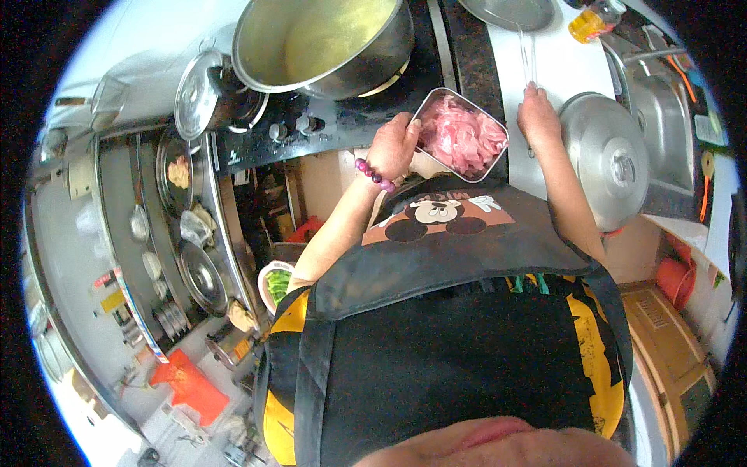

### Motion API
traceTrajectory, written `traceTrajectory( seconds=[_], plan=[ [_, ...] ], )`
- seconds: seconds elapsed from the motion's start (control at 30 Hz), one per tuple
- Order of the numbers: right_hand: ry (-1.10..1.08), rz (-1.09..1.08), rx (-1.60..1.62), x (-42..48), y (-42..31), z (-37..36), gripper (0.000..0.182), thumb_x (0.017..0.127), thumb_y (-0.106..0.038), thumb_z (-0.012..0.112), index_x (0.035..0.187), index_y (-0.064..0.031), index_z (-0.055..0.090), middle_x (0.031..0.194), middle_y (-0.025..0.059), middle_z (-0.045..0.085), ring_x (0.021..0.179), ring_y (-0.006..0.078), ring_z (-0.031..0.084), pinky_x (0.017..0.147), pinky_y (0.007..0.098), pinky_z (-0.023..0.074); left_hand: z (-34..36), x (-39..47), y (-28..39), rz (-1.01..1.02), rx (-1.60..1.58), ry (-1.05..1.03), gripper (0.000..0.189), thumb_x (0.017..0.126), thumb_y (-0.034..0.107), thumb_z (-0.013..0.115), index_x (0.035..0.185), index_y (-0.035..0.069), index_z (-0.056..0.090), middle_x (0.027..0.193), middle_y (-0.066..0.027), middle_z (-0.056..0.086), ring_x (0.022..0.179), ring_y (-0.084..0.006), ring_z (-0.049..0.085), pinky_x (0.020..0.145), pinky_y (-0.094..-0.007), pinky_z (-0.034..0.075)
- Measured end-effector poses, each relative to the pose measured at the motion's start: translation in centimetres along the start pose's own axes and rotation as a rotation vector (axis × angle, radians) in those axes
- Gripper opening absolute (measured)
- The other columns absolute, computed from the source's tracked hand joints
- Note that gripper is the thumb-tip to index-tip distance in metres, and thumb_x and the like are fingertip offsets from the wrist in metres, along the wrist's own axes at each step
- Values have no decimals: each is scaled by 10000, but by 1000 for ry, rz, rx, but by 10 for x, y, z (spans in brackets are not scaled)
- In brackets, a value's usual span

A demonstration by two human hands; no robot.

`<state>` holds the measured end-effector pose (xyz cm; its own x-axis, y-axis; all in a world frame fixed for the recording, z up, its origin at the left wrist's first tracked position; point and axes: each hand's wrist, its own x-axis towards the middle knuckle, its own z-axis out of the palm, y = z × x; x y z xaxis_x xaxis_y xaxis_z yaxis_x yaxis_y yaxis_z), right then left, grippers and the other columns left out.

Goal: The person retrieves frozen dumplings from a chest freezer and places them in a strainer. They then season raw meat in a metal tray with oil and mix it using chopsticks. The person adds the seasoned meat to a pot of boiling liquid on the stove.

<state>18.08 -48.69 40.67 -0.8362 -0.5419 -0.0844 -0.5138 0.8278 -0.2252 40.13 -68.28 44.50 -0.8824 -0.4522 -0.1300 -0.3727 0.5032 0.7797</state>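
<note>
My left hand (pixel 392 146) grips the near-left rim of a rectangular metal tray (pixel 448 169), holding it in front of my apron. Thin slices of raw pink meat (pixel 458 135) fill the tray. To the right, my right hand (pixel 540 114) is closed around the handle of a round wire-mesh skimmer (pixel 516 11), whose disc lies over the white counter's far edge. A large metal pot (pixel 373 73) stands on the black gas stove (pixel 350 125) ahead of the tray. Cloudy yellowish liquid (pixel 327 38) shows inside it.
Right of my right arm sits a big aluminium lid (pixel 607 157), beside a steel sink (pixel 665 134). A jar with yellow contents (pixel 595 22) stands at the far right. On the left are a smaller pot with a glass lid (pixel 201 93) and metal shelves (pixel 224 233) bearing dishes.
</note>
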Motion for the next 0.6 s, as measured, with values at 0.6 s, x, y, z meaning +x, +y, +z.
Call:
traceTrajectory(
  seconds=[0.6],
  plan=[
    [209, 192, -72, -99, 187, -79, 339, 891, -226, 509, 1163, -31, 563, 1130, 220, 577, 1072, 395, 531, 911, 413, 430, -28, -60, -45, -200, -1013, 127, 382, 980, 253, 422, 1286, 28, 463, 1121, -63, 589, 1006, -140, 582, 839, -289, 485]
  ],
)
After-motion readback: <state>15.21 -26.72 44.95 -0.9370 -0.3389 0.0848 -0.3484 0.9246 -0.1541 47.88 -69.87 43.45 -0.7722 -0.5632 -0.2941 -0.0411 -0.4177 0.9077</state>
